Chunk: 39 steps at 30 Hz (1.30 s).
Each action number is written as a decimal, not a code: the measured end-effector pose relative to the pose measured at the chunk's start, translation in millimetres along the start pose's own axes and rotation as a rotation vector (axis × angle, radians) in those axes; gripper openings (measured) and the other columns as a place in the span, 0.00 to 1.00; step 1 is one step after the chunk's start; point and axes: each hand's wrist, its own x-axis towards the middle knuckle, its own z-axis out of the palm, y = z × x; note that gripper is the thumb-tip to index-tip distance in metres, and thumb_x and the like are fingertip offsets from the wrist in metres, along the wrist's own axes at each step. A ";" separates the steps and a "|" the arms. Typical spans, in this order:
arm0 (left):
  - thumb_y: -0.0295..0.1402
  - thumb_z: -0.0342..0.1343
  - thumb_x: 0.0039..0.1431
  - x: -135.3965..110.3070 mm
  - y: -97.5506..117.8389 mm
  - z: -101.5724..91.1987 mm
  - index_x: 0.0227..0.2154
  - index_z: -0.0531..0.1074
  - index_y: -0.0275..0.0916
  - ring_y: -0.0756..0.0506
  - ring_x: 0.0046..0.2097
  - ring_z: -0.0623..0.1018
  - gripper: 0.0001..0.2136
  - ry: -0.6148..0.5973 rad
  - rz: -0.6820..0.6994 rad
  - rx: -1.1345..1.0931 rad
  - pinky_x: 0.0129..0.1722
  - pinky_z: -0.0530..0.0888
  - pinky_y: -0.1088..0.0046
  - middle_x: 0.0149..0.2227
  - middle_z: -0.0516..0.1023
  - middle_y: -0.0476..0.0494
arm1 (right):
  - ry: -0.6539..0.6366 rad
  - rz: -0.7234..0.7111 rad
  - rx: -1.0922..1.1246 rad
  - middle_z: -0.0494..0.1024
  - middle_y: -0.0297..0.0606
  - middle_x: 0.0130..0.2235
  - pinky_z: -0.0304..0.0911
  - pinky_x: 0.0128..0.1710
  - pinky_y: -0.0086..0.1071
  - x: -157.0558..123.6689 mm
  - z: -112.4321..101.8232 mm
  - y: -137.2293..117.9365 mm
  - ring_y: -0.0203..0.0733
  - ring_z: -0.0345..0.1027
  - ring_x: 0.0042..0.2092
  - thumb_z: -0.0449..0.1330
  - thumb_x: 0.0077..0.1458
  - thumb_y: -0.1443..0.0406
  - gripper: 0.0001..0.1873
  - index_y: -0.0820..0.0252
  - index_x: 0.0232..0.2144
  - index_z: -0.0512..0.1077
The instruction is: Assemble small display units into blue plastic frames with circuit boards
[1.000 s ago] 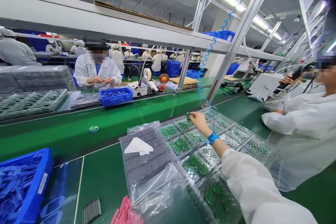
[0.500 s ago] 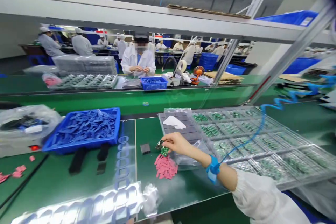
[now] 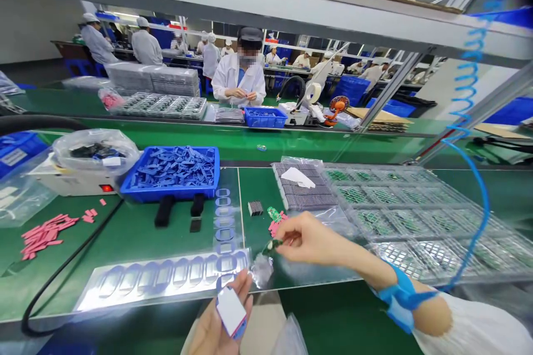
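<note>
My left hand (image 3: 222,316), palm up at the table's front edge, has its fingers around a small flat piece (image 3: 231,310) with a white face and blue and red edges. Just right of it, my right hand (image 3: 306,238) pinches a small green circuit board (image 3: 271,246) between thumb and fingertips. The held board is above a crumpled piece of clear plastic (image 3: 263,270). Beyond the right hand, a second green circuit board (image 3: 274,213) lies against the pink strips (image 3: 276,226), which the hand partly hides. A blue wrist strap (image 3: 397,294) circles my right wrist.
A blue tray (image 3: 129,191) of blue parts stands at the left, near pink strips (image 3: 45,236). Clear trays (image 3: 400,238) of boards fill the right. A sheet of oval stickers (image 3: 166,277) lies in front. A coiled blue cord (image 3: 478,188) hangs at the right. Across the bench a person (image 3: 239,80) works.
My left hand has come into view with the white-faced piece. My right hand has moved toward me with one board; the other now lies by the pink strips. The view has shifted.
</note>
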 end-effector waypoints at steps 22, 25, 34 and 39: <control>0.28 0.61 0.54 7.8 -12.6 31.9 0.42 0.78 0.42 0.47 0.45 0.80 0.12 0.342 0.020 -0.093 0.50 0.74 0.74 0.43 0.83 0.44 | 0.182 -0.285 -0.064 0.79 0.38 0.35 0.70 0.29 0.28 -33.8 45.2 -22.3 0.37 0.73 0.32 0.55 0.60 0.67 0.09 0.60 0.43 0.70; 0.29 0.61 0.55 6.8 -12.3 33.7 0.43 0.78 0.41 0.47 0.46 0.80 0.12 0.368 0.013 -0.080 0.50 0.74 0.74 0.43 0.83 0.43 | 0.267 -0.465 -0.221 0.79 0.44 0.39 0.73 0.34 0.32 -36.4 50.2 -19.1 0.41 0.75 0.38 0.52 0.63 0.66 0.12 0.65 0.47 0.69; 0.37 0.63 0.52 2.6 -11.9 37.2 0.41 0.79 0.45 0.48 0.50 0.77 0.13 0.313 0.084 0.061 0.52 0.70 0.77 0.46 0.81 0.48 | 0.513 -0.626 -0.577 0.80 0.50 0.41 0.76 0.39 0.35 -37.6 53.9 -20.8 0.46 0.76 0.42 0.54 0.60 0.72 0.15 0.70 0.49 0.68; 0.39 0.65 0.49 -0.8 -3.6 37.5 0.42 0.78 0.44 0.51 0.40 0.79 0.15 0.349 0.142 0.180 0.42 0.72 0.82 0.40 0.83 0.48 | 0.447 -0.431 -0.290 0.81 0.40 0.41 0.74 0.40 0.22 -43.7 51.8 -35.7 0.38 0.78 0.40 0.52 0.63 0.60 0.16 0.60 0.50 0.68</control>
